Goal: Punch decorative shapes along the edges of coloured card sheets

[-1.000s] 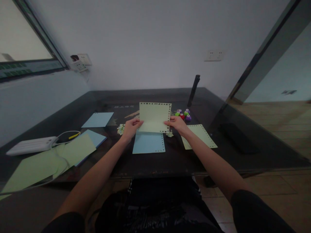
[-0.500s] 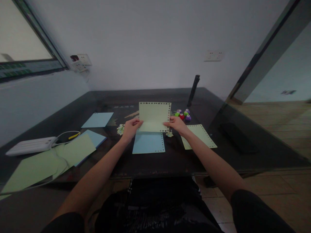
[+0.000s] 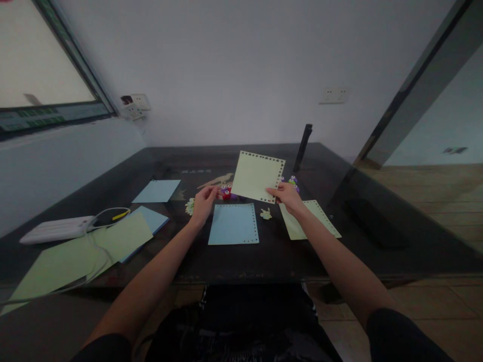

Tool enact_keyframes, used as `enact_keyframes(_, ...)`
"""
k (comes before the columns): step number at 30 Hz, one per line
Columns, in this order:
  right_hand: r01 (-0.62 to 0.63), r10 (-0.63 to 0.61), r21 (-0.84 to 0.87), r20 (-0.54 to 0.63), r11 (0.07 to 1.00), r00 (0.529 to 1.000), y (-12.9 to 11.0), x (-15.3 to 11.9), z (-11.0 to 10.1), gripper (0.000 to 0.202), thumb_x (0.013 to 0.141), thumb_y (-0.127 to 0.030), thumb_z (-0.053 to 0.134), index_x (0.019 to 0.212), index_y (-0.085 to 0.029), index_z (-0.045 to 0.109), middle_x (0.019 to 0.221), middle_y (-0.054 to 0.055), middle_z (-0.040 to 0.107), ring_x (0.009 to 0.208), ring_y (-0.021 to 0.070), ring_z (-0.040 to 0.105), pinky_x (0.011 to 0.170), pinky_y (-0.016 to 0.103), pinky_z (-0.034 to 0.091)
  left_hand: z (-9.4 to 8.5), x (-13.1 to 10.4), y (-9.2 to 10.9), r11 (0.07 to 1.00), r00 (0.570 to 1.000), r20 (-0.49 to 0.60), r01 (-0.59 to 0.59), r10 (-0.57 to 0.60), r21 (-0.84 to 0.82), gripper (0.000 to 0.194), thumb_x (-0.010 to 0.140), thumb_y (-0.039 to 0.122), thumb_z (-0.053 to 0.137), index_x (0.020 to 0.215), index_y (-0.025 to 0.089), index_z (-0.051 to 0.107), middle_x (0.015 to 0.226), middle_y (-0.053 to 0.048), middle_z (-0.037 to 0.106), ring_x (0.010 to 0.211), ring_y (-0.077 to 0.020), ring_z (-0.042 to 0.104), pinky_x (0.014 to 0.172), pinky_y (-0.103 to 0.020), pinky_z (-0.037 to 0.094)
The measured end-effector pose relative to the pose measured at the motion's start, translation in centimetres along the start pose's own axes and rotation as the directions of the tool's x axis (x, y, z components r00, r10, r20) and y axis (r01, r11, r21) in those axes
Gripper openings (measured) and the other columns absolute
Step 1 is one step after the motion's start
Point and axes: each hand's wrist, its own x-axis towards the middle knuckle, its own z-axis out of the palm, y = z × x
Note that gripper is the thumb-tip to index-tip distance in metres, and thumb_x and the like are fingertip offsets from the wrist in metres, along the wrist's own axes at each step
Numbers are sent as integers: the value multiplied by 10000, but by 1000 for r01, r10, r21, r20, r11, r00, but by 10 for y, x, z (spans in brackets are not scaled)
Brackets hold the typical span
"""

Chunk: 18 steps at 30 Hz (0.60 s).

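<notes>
A pale green sheet point(image 3: 256, 175) with holes punched along its top and right edges is held up by my right hand point(image 3: 288, 196), pinched at its lower right corner. My left hand point(image 3: 204, 202) is left of that sheet and apart from it, fingers drawn together; whether anything tiny is between them is too small to tell. Below the raised sheet, a light blue sheet point(image 3: 233, 224) with punched holes lies on the dark table point(image 3: 234, 264). Another punched pale green sheet point(image 3: 298, 225) lies under my right forearm. Small red and purple pieces point(image 3: 226, 194) sit between my hands.
At the left lie a blue sheet point(image 3: 157, 191), overlapping green sheets point(image 3: 66, 259), a white power strip point(image 3: 56, 230) and a cable. Small paper scraps point(image 3: 265, 214) rest beside the central blue sheet. A black upright object point(image 3: 302, 147) stands behind; a dark flat object point(image 3: 375, 222) lies right.
My left hand has let go of the pale green sheet. My right hand has carried it rightward and tilted it, uncovering the top of the blue sheet and the small coloured pieces.
</notes>
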Motion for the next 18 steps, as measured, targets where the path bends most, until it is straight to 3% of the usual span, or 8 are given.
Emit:
enact_keyframes(6, -2, 8, 53, -114, 999, 993, -5, -3, -22, 320, 528, -365, 758, 723, -123, 680, 615, 36, 657, 463, 108, 509, 390, 232, 415, -5, 11, -18, 995, 1000, -24, 15, -12, 101, 247, 788, 309, 525, 942, 144, 624, 869, -69, 674, 739, -157, 615, 728, -295, 485)
enact_keyframes(13, -35, 52, 119, -139, 992, 989, -1, -12, -30, 312, 492, -307, 783, 728, -128, 686, 645, 45, 666, 497, 118, 528, 399, 236, 434, 4, 29, -32, 977, 995, 54, 74, -86, 202, 227, 723, 248, 591, 930, 160, 624, 917, -72, 673, 794, -184, 622, 736, -321, 491)
enact_keyframes(18, -35, 54, 142, -135, 989, 989, 1, -16, -26, 325, 497, -300, 780, 754, -126, 682, 661, 47, 668, 531, 135, 557, 405, 236, 433, 15, 47, -30, 911, 999, 34, -20, 7, 412, 240, 750, 163, 507, 964, 148, 614, 999, -85, 663, 854, -184, 618, 788, -321, 480)
